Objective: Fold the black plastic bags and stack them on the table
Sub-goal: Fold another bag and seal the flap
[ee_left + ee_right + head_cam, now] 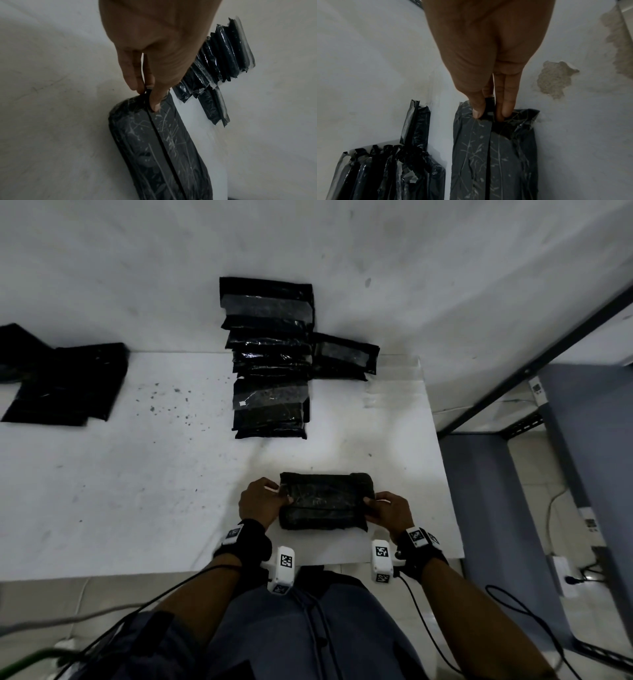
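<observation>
A folded black plastic bag [325,501] lies on the white table [137,491] near its front edge, in front of me. My left hand [262,501] pinches its left end [150,100] between thumb and fingers. My right hand [387,510] pinches its right end [489,112] the same way. The bag [159,148] shows a fold line along its length, and it [493,155] is creased. A leaning row of folded black bags [270,361] stands against the wall behind, with one more bag [342,356] to its right.
Flat black bags [65,381] lie at the table's left. The wall [411,268] rises just behind the row of bags. The table's right edge [442,460] drops to a grey metal rack [565,440]. Cables run from my wrists across my lap.
</observation>
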